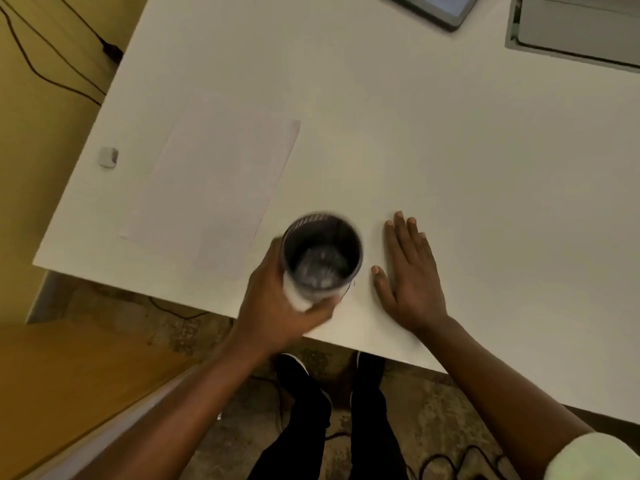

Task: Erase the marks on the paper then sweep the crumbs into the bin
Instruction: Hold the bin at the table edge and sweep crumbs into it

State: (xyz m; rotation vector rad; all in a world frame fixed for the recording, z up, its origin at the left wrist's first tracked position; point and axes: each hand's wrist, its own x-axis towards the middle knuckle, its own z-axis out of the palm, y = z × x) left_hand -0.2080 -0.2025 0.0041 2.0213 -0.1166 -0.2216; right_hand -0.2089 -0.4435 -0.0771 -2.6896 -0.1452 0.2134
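Head view looks down on a white desk (415, 133) where the paper (214, 178) lies flat at the left part, and no marks can be seen on it, though the picture is soft and faint marks could escape. The eraser (108, 156) rests alone near the left edge of the desk, well apart from both hands, so the erasing step seems finished. What is left, in all likelihood, is the sweeping.

The left hand (277, 303) has its grip closed around a small dark bin (322, 258), holding it by the wall at the near edge of the desk, just beside the lower corner of the paper. The bin is blurred; its mouth faces the camera, and something pale and shiny shows at the bottom, maybe a liner or a reflection, which cannot be told. No crumbs are visible inside it or on the desk, as they are too small to tell.

The right hand (412, 275) lies flat and open on the desk just to the right of the bin, gripping nothing, fingers together, seemingly ready to push crumbs toward the bin.
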